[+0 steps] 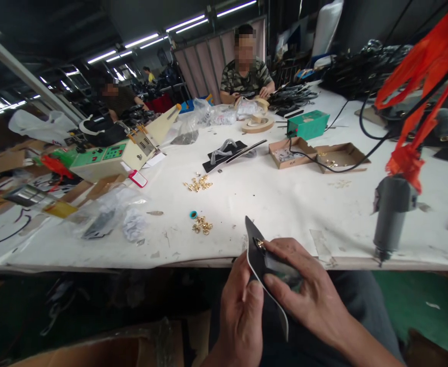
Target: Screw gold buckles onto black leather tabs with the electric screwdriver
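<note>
Work is centring on a black panel (257, 261) with a pale edge, which the person is holding on its side just in front of the table (185, 255), above the lap. The left hand (243, 306) is closing around the panel's near side, its thumb pressing one face and its fingers curling behind. The right hand (304, 278) is pinching from the other side, partly curled, its index fingertip resting against a gold fitting (260, 245) on the dark face and its thumb bracing lower down.

Judging from this, the step in hand is seating or lining up the fitting on the panel; whether it is already fastened is staying unclear. The next move is probably calling for a steady left grip and light fingertip pressure, keeping the fitting square. Loose gold pieces are lying in two piles, one farther off (199, 183) and one nearer (202, 225), both left of the panel, while a grey power tool (392, 214) is hanging to the right, well apart from both hands.

As for writing, a cardboard tray (291, 158) is carrying small dark marks on its front, too tiny to read, and a plastic bag (42, 127) is showing faint red print. No brand is reading clearly anywhere.
</note>
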Demonstrator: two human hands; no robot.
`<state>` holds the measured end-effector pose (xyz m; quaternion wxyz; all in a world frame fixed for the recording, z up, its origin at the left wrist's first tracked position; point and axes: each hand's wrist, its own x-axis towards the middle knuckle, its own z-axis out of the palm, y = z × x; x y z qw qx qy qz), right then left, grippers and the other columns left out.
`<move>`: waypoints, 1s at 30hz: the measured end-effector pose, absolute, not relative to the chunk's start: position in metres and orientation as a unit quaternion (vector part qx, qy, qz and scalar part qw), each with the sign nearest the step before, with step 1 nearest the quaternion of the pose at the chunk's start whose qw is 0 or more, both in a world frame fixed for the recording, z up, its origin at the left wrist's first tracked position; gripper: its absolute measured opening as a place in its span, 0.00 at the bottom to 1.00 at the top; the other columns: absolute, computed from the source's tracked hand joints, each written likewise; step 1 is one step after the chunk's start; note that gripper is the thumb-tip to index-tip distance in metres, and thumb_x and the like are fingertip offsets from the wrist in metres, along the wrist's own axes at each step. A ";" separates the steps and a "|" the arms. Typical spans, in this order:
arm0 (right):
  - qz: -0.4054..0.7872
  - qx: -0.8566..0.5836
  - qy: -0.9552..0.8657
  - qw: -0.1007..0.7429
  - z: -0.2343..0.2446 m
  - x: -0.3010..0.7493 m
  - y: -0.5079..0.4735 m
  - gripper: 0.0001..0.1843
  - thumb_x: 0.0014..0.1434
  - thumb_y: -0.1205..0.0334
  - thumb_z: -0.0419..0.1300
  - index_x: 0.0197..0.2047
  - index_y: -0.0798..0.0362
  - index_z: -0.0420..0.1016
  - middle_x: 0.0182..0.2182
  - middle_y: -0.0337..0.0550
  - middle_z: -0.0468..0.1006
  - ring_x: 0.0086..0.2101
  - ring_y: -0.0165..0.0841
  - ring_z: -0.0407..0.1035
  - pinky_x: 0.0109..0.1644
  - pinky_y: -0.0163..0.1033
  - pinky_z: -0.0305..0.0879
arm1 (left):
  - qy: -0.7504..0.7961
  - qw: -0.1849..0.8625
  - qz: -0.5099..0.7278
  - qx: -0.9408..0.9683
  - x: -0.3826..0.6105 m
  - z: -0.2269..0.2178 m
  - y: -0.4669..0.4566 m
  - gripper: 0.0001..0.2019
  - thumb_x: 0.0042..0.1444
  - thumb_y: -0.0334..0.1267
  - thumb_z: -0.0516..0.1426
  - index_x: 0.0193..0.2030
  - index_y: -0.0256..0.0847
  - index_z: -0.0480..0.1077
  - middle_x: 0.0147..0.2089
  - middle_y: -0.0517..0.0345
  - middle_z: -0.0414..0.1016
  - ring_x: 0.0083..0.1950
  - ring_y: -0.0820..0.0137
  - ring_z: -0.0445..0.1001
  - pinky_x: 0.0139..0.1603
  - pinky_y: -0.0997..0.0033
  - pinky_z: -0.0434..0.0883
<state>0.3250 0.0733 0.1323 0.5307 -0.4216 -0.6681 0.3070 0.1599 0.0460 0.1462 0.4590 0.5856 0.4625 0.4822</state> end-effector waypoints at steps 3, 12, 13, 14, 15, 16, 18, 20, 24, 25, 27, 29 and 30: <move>0.329 -0.407 -0.686 0.506 0.133 0.328 0.070 0.37 0.61 0.52 0.74 0.70 0.44 0.70 0.59 0.50 0.75 0.58 0.45 0.72 0.61 0.49 0.73 | 0.477 0.449 0.483 0.581 0.161 0.148 0.047 0.25 0.75 0.54 0.48 0.71 0.48 0.70 0.70 0.46 0.73 0.71 0.51 0.69 0.73 0.49 0.68; 0.475 -0.479 -0.537 0.506 0.141 0.337 0.074 0.14 0.70 0.53 0.63 0.56 0.47 0.80 0.44 0.41 0.83 0.43 0.37 0.77 0.48 0.39 0.74 | 0.465 0.386 0.473 0.641 0.166 0.144 0.071 0.16 0.74 0.41 0.56 0.63 0.52 0.78 0.61 0.50 0.76 0.61 0.60 0.76 0.59 0.62 0.76; 0.525 -0.484 -0.500 0.489 0.142 0.340 0.075 0.16 0.70 0.50 0.64 0.55 0.48 0.81 0.40 0.40 0.83 0.39 0.37 0.77 0.44 0.38 0.73 | 0.470 0.368 0.474 0.648 0.166 0.144 0.079 0.13 0.72 0.40 0.58 0.59 0.51 0.80 0.57 0.50 0.76 0.57 0.62 0.77 0.54 0.66 0.77; 0.573 -0.485 -0.460 0.475 0.143 0.343 0.076 0.18 0.68 0.48 0.65 0.55 0.50 0.81 0.37 0.40 0.83 0.35 0.36 0.76 0.39 0.37 0.72 | 0.479 0.349 0.477 0.649 0.166 0.145 0.086 0.10 0.70 0.40 0.60 0.53 0.49 0.82 0.54 0.51 0.76 0.54 0.64 0.77 0.50 0.69 0.76; 0.615 -0.480 -0.420 0.463 0.143 0.346 0.076 0.20 0.67 0.47 0.66 0.55 0.51 0.81 0.34 0.39 0.83 0.32 0.35 0.75 0.35 0.36 0.71 | 0.489 0.333 0.483 0.646 0.166 0.145 0.094 0.07 0.68 0.39 0.63 0.48 0.47 0.83 0.53 0.52 0.75 0.54 0.64 0.77 0.49 0.69 0.76; 0.651 -0.471 -0.383 0.455 0.143 0.349 0.077 0.21 0.66 0.47 0.68 0.55 0.52 0.81 0.33 0.39 0.83 0.30 0.35 0.75 0.32 0.36 0.70 | 0.498 0.324 0.490 0.638 0.167 0.146 0.101 0.05 0.64 0.39 0.66 0.45 0.46 0.82 0.55 0.52 0.75 0.56 0.63 0.76 0.51 0.69 0.75; 0.700 -0.450 -0.322 0.452 0.141 0.353 0.079 0.23 0.63 0.47 0.70 0.55 0.53 0.80 0.33 0.41 0.84 0.29 0.36 0.77 0.32 0.36 0.71 | 0.506 0.357 0.499 0.606 0.170 0.145 0.115 0.14 0.58 0.38 0.70 0.51 0.46 0.79 0.61 0.50 0.73 0.62 0.59 0.74 0.58 0.65 0.73; 0.724 -0.437 -0.282 0.454 0.139 0.356 0.082 0.23 0.61 0.49 0.71 0.54 0.54 0.81 0.34 0.44 0.86 0.30 0.38 0.79 0.33 0.38 0.73 | 0.488 0.463 0.497 0.548 0.173 0.143 0.126 0.32 0.53 0.38 0.72 0.65 0.46 0.70 0.66 0.47 0.71 0.65 0.56 0.73 0.62 0.61 0.73; 0.743 -0.436 -0.241 0.446 0.132 0.365 0.089 0.22 0.59 0.53 0.73 0.52 0.56 0.82 0.33 0.46 0.86 0.28 0.39 0.80 0.32 0.38 0.74 | 0.447 0.652 0.424 0.442 0.177 0.138 0.145 0.49 0.48 0.38 0.74 0.75 0.42 0.58 0.56 0.48 0.80 0.56 0.58 0.80 0.60 0.59 0.74; 0.748 -0.436 -0.234 0.442 0.131 0.368 0.091 0.22 0.58 0.54 0.73 0.52 0.56 0.82 0.33 0.47 0.87 0.27 0.39 0.80 0.31 0.38 0.75 | 0.449 0.671 0.402 0.432 0.178 0.137 0.149 0.48 0.47 0.38 0.75 0.73 0.41 0.61 0.51 0.51 0.82 0.53 0.59 0.81 0.58 0.60 0.74; 0.756 -0.437 -0.222 0.434 0.127 0.372 0.094 0.21 0.57 0.56 0.73 0.51 0.56 0.82 0.34 0.47 0.87 0.27 0.38 0.80 0.31 0.38 0.75 | 0.458 0.687 0.369 0.426 0.179 0.136 0.155 0.44 0.45 0.37 0.75 0.69 0.40 0.67 0.45 0.55 0.82 0.47 0.62 0.81 0.53 0.64 0.75; 0.761 -0.441 -0.218 0.424 0.123 0.376 0.097 0.20 0.57 0.56 0.73 0.51 0.56 0.82 0.34 0.48 0.87 0.27 0.38 0.80 0.31 0.37 0.75 | 0.465 0.691 0.349 0.430 0.180 0.134 0.160 0.40 0.43 0.37 0.76 0.65 0.40 0.71 0.43 0.56 0.82 0.44 0.64 0.80 0.48 0.66 0.74; 0.762 -0.443 -0.217 0.419 0.122 0.378 0.098 0.20 0.57 0.57 0.73 0.50 0.56 0.83 0.34 0.49 0.87 0.27 0.38 0.80 0.31 0.37 0.75 | 0.468 0.690 0.343 0.433 0.181 0.132 0.161 0.38 0.43 0.37 0.75 0.63 0.40 0.72 0.43 0.56 0.83 0.43 0.64 0.80 0.47 0.67 0.74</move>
